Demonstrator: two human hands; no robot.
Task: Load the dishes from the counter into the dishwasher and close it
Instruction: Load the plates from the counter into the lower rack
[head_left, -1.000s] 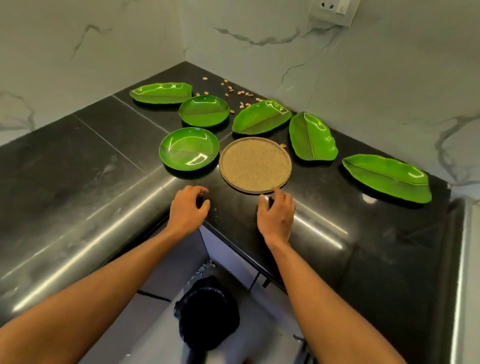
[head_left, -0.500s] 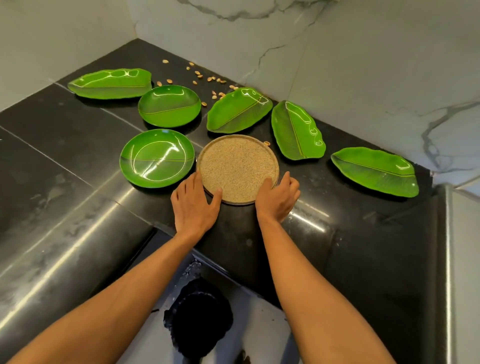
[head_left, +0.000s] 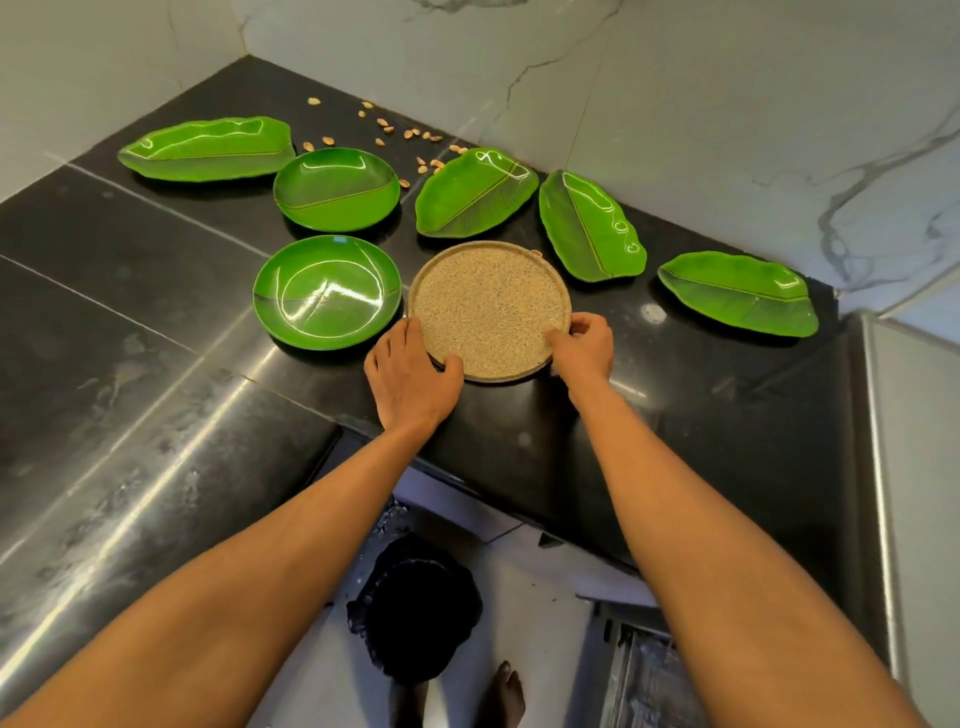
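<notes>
Both hands are on the speckled tan plate (head_left: 488, 309), which sits on the black counter (head_left: 156, 312) close to its front edge. The left hand (head_left: 410, 376) grips the near-left rim, thumb lying over the top and fingers curled round the outside. The right hand (head_left: 584, 348) pinches the right rim, thumb pressed onto the speckled inside and fingers bent at the edge. Honestly can't tell if the plate is off the surface at all. Just to its left is the near round green plate (head_left: 327, 291), almost touching it, with the far round green plate (head_left: 336, 188) behind that. The leaf-shaped green plates (head_left: 475, 192), four of them, fan out along the back and off to the right. Loose seeds (head_left: 384, 127) are scattered in the corner by the marble wall (head_left: 675, 104). A bare foot (head_left: 506, 691) shows on the floor below.
</notes>
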